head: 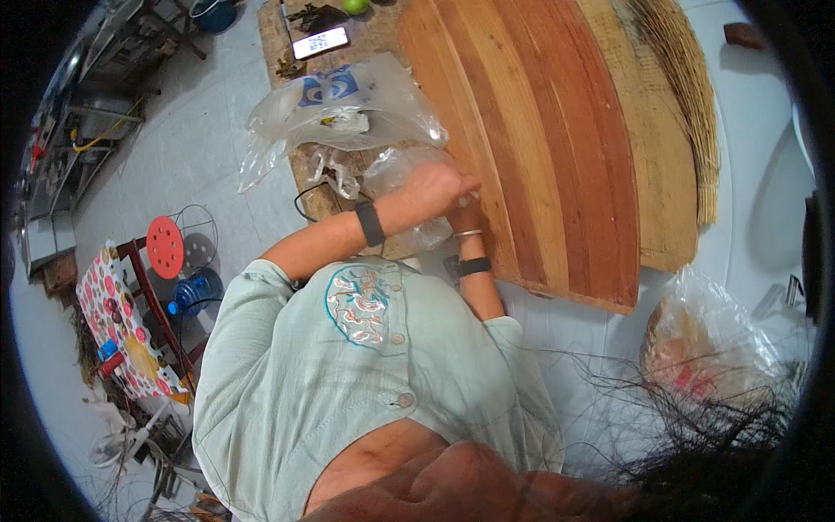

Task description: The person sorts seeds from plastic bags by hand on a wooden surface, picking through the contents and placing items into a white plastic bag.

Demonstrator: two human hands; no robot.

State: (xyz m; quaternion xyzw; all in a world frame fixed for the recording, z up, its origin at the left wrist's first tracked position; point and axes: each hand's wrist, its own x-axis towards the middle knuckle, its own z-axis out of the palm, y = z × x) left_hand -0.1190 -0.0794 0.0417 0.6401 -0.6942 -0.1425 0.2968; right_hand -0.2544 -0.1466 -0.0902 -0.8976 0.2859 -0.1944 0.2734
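Observation:
Both my hands meet at the near end of a rough wooden table (385, 251), beside the edge of a striped wooden board (522, 143). My left hand (440, 187) reaches across with bent fingers, pinching a whitish bit of thin plastic. Directly below it, my right hand (464, 214) is partly covered by the left and holds the same plastic. This seems to be part of a clear plastic bag (401, 166), which spreads under my left forearm. Just beyond lies a larger clear bag (385, 78) with blue print. A small crumpled bag (336, 171) with dark contents sits to the left.
A lit phone (320, 43), dark dried scraps (316, 17) and a green fruit (355, 6) lie at the far end. Straw bristles (691, 111) edge the right side. A filled plastic bag (701, 352) stands on the floor. Leftward are a red stool (165, 247) and water bottle (194, 292).

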